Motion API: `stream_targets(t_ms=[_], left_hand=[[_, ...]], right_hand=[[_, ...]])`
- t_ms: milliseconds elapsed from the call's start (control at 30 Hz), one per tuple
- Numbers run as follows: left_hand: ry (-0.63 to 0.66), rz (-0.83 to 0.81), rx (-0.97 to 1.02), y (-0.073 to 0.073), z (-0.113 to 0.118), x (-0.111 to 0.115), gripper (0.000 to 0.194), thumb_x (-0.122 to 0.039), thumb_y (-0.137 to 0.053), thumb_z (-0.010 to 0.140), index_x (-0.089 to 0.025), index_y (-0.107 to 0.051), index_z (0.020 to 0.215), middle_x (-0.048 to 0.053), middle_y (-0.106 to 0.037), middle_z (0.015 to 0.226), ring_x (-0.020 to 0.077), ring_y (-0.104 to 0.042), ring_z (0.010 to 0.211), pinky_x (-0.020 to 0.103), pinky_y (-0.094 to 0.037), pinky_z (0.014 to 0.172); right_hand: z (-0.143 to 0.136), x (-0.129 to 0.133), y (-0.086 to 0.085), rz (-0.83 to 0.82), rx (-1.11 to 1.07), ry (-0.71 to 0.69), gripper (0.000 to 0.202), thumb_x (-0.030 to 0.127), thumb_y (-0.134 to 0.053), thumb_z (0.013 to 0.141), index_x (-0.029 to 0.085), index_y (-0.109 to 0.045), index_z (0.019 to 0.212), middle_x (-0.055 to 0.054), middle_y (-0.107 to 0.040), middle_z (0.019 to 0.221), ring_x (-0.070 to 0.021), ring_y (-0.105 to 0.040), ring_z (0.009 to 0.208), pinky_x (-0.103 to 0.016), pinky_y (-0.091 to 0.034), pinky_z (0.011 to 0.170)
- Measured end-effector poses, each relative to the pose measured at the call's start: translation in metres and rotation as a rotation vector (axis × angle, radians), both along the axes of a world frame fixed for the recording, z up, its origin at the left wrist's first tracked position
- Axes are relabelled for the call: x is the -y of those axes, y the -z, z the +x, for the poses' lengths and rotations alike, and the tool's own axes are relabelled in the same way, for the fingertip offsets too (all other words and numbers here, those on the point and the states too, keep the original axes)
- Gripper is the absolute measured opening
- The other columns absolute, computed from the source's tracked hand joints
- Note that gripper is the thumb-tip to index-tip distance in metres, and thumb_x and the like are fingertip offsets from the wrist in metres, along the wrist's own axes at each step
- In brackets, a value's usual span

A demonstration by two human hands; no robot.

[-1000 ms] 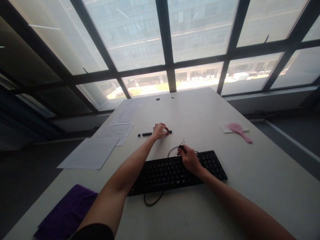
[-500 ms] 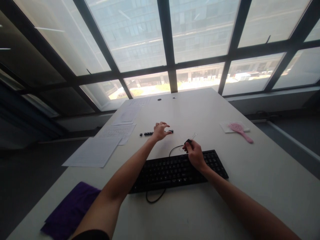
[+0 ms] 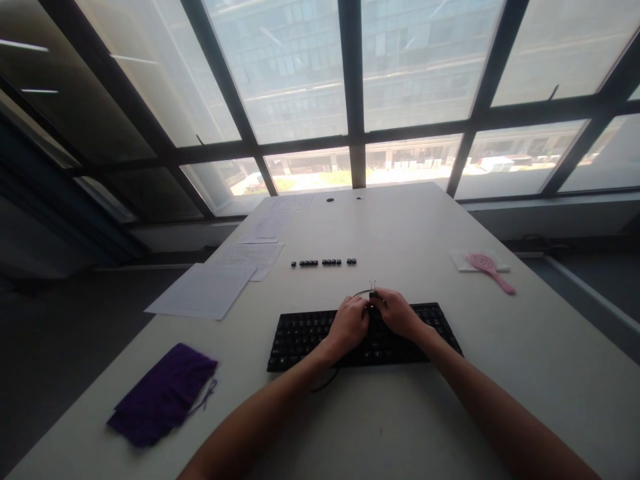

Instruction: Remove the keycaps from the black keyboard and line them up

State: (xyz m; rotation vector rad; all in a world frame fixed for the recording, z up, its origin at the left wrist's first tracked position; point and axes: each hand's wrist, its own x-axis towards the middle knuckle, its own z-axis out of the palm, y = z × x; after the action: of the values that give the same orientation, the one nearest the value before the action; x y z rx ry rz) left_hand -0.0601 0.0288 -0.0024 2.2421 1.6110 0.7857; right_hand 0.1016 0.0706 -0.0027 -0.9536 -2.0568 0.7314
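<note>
My right hand (image 3: 393, 310) grips a wire keycap puller (image 3: 373, 293), small and black with two thin wire prongs pointing up, above the keyboard's upper edge. Close against it, my left hand (image 3: 350, 323) has its fingers curled together; what they pinch, if anything, is hidden. Beneath both hands lies the black keyboard (image 3: 299, 339), its middle partly covered by them. Farther back on the desk, loose black keycaps (image 3: 332, 262) sit in a row broken into small groups.
A purple cloth pouch (image 3: 163, 397) lies at the left front, and paper sheets (image 3: 203, 291) spread along the left edge. At the right, a pink hairbrush (image 3: 487, 267) rests partly on a white packet. A cable (image 3: 327, 382) loops out below the keyboard. Windows stand behind the desk.
My left hand has come back from the row of keycaps to meet my right hand over the keyboard. The puller's prongs now point more upright. The camera view has shifted slightly.
</note>
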Motion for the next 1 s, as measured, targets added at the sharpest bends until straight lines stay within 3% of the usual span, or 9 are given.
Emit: stream_targets(t_ms=[133,233,333,533,700,867,1000], left_hand=[[0.107,-0.02,0.001,-0.008,-0.004,-0.012,0.018,-0.014,-0.059,0.082,-0.019,-0.071,0.093,0.007,-0.072,0.099,0.0238,-0.063,0.095,0.037,-0.047,0.094],[0.126,-0.079,-0.015,-0.008,-0.006,-0.022,0.012,-0.018,-0.065,0.08,-0.021,-0.074,0.087,0.005,-0.071,0.09,0.0231,-0.064,0.088,0.035,-0.049,0.088],[0.098,-0.077,0.046,-0.002,-0.006,-0.024,0.009,-0.02,-0.067,0.082,-0.021,-0.074,0.087,0.005,-0.07,0.088,0.022,-0.064,0.088,0.034,-0.05,0.086],[0.073,0.026,0.2,0.003,-0.002,-0.015,0.012,-0.021,-0.065,0.087,-0.021,-0.07,0.098,0.004,-0.066,0.094,0.0199,-0.062,0.089,0.034,-0.051,0.087],[0.045,0.098,0.313,0.004,-0.003,-0.012,0.022,-0.013,-0.066,0.086,-0.021,-0.065,0.106,0.002,-0.066,0.095,0.016,-0.063,0.084,0.029,-0.053,0.082],[0.086,0.173,0.222,0.008,-0.002,-0.009,0.019,-0.015,-0.056,0.093,-0.023,-0.064,0.109,0.006,-0.06,0.113,0.0157,-0.063,0.092,0.029,-0.054,0.084],[0.12,0.203,0.107,0.006,-0.001,-0.006,0.022,-0.02,-0.046,0.099,-0.021,-0.065,0.11,0.007,-0.06,0.112,0.0165,-0.062,0.096,0.028,-0.053,0.085]], right_hand=[[-0.002,0.011,0.004,0.126,0.067,0.061,0.018,0.019,-0.046,0.093,0.02,-0.059,0.081,-0.006,-0.068,0.084,-0.0199,-0.058,0.077,-0.028,-0.038,0.069],[-0.005,0.012,0.01,0.02,0.001,0.198,0.02,0.023,-0.047,0.093,0.02,-0.057,0.076,-0.004,-0.065,0.073,-0.0183,-0.056,0.067,-0.028,-0.036,0.063],[-0.005,0.008,0.013,-0.095,-0.097,0.248,0.024,0.027,-0.049,0.093,0.02,-0.054,0.07,-0.001,-0.062,0.063,-0.017,-0.054,0.06,-0.027,-0.035,0.059],[-0.003,0.005,0.01,-0.179,-0.31,0.276,0.025,0.033,-0.049,0.094,0.02,-0.06,0.075,-0.004,-0.068,0.072,-0.0194,-0.062,0.067,-0.028,-0.044,0.065],[-0.007,0.008,0.012,-0.194,-0.318,0.262,0.023,0.038,-0.046,0.096,0.022,-0.059,0.086,-0.004,-0.071,0.08,-0.0201,-0.064,0.071,-0.029,-0.045,0.066],[-0.006,0.007,0.013,-0.171,-0.285,0.255,0.023,0.038,-0.048,0.095,0.021,-0.055,0.081,-0.002,-0.067,0.072,-0.0188,-0.061,0.066,-0.028,-0.043,0.063],[-0.004,0.007,0.012,-0.144,-0.314,0.252,0.022,0.034,-0.048,0.094,0.021,-0.054,0.078,-0.001,-0.064,0.07,-0.0177,-0.057,0.066,-0.028,-0.041,0.063]])
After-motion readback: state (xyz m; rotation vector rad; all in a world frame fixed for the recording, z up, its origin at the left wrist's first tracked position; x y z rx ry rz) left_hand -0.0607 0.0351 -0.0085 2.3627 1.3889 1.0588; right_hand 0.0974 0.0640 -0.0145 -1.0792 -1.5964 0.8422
